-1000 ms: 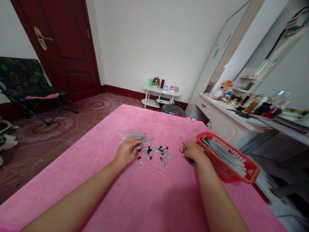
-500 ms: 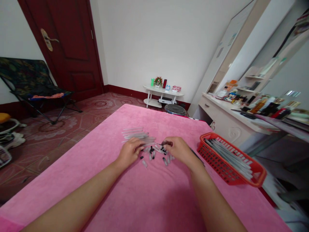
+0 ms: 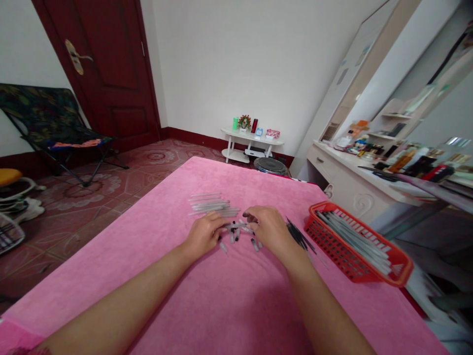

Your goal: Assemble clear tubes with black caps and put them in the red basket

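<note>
My left hand (image 3: 203,232) is closed, its thumb and fingers pinching one end of a slim, pale pen barrel (image 3: 237,226). At the other end, my right hand (image 3: 269,228) has its fingertips closed on the same barrel, which lies roughly level between the hands. Below it, clear pen caps (image 3: 254,244) with black parts are scattered on the pink cloth (image 3: 221,305). Several translucent pen barrels (image 3: 209,203) lie side by side just beyond my left hand. Thin black refills (image 3: 297,235) rest to the right of my right hand.
A red plastic basket (image 3: 340,259) full of pens (image 3: 354,240) stands at the table's right edge. Beyond it is a white dresser (image 3: 354,170) crowded with bottles. A small white stand (image 3: 236,157) is by the far wall, and a folding chair (image 3: 48,128) at left.
My hands have come to hold a pen barrel between them above the caps. The right hand has shifted slightly, and more of the black refills show beside it. The view has moved slightly.
</note>
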`<state>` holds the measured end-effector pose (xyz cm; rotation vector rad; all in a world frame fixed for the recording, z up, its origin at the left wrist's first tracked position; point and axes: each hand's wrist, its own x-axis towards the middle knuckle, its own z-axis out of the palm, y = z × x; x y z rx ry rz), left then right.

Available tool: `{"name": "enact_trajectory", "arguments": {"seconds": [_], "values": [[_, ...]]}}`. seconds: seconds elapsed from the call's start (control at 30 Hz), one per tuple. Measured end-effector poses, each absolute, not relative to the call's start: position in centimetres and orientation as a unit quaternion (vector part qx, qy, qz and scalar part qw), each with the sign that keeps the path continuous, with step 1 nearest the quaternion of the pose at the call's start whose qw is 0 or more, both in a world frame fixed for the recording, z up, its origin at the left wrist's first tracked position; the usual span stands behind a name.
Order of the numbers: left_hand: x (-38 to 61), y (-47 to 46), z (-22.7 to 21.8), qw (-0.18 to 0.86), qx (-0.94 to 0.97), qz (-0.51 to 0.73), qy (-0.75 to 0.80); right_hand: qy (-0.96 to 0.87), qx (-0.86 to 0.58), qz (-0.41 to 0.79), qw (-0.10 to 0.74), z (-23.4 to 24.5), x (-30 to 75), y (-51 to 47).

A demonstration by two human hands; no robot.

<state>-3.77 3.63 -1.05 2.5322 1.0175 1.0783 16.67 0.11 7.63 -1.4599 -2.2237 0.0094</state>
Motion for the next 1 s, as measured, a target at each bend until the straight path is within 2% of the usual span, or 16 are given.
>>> {"name": "enact_trajectory", "arguments": {"seconds": [0.17, 0.23, 0.3, 0.4, 0.53, 0.73, 1.0], "values": [[-4.8, 4.9, -1.5, 0.140, 0.774, 0.437, 0.437, -0.709, -0.496, -0.124, 0.485, 8.2, 15.5, -0.7], [-5.4, 5.7, -1.9, 0.168, 0.715, 0.485, 0.476, -0.688, -0.508, -0.117, 0.505, 7.8, 15.4, -0.7], [-6.0, 6.4, -2.4, 0.191, 0.681, 0.511, 0.489, -0.718, -0.530, -0.056, 0.449, 6.7, 15.3, -0.4], [-6.4, 6.9, -2.7, 0.191, 0.670, 0.523, 0.491, -0.761, -0.562, 0.072, 0.318, 4.1, 15.2, 0.5], [-6.2, 6.7, -2.8, 0.164, 0.690, 0.516, 0.480, -0.766, -0.599, 0.079, 0.219, 1.5, 14.8, 1.0], [-5.8, 6.3, -2.6, 0.135, 0.732, 0.491, 0.453, -0.762, -0.625, 0.018, 0.170, 1.6, 14.0, 0.6], [-5.5, 5.6, -1.6, 0.098, 0.774, 0.444, 0.440, -0.750, -0.641, 0.024, 0.161, 1.7, 12.9, 0.6]]}}
